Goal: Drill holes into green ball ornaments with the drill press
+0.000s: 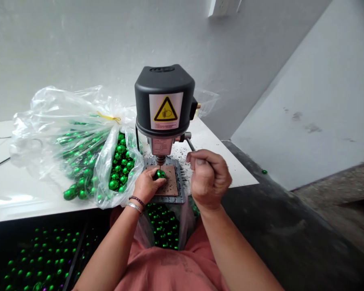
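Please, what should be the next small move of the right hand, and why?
Probably the right hand should ease the lever down a little: it is closed at the lever's end, and the left hand steadies the green ball below the drill bit. Bit contact is unclear.

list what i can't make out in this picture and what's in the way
All in the head view:
Lever's lower end: hidden by the right hand.
Part of the green ball: covered by the left hand.
Drill bit's tip: too small to see any contact clearly.
Warning label's fine print: too small.
Wall box's top: cut off by the upper edge.
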### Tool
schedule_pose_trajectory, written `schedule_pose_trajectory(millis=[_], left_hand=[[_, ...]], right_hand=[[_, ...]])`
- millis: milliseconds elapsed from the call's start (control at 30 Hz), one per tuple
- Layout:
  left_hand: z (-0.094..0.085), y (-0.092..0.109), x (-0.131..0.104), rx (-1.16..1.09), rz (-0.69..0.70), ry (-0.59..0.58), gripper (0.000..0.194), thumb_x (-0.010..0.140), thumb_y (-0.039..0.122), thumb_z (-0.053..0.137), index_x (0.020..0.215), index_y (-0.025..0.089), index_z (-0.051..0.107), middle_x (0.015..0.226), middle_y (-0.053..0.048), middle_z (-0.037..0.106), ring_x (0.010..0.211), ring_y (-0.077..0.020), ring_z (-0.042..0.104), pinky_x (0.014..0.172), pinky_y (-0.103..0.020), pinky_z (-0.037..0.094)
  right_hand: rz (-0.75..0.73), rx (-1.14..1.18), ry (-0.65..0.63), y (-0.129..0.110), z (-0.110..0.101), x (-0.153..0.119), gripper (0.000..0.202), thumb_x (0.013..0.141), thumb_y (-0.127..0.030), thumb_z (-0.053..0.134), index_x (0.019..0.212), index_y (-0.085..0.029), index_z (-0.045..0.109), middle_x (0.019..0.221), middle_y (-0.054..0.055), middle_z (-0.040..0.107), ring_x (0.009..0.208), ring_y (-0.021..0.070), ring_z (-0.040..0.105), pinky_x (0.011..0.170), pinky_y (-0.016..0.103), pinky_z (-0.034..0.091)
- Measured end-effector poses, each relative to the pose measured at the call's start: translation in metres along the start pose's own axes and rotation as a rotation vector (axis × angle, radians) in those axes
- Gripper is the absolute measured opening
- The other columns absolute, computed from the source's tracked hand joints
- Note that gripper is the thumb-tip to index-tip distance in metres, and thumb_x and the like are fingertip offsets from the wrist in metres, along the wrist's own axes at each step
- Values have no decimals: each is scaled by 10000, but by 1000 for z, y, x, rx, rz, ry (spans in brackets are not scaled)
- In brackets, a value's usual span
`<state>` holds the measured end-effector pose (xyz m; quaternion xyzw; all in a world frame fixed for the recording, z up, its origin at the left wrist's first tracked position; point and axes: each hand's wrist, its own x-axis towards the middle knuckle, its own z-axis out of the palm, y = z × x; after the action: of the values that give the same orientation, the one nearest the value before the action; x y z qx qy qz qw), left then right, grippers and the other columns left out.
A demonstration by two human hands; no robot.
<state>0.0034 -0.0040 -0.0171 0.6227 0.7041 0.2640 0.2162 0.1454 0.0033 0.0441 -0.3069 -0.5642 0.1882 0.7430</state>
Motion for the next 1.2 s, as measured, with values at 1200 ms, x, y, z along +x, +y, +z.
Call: schedule_pose_trajectory(millis=[1200], left_hand=[[-41, -68, 25, 261, 113, 189, 452, 722, 179, 559, 1169, 127, 515, 1059, -132, 555, 1006, -239, 541, 937, -385, 407]], right_hand=[[7, 0, -26, -27, 18, 60, 239, 817, -392, 478, 685, -193, 489, 569, -46, 424, 490, 39, 369, 487, 213, 335]])
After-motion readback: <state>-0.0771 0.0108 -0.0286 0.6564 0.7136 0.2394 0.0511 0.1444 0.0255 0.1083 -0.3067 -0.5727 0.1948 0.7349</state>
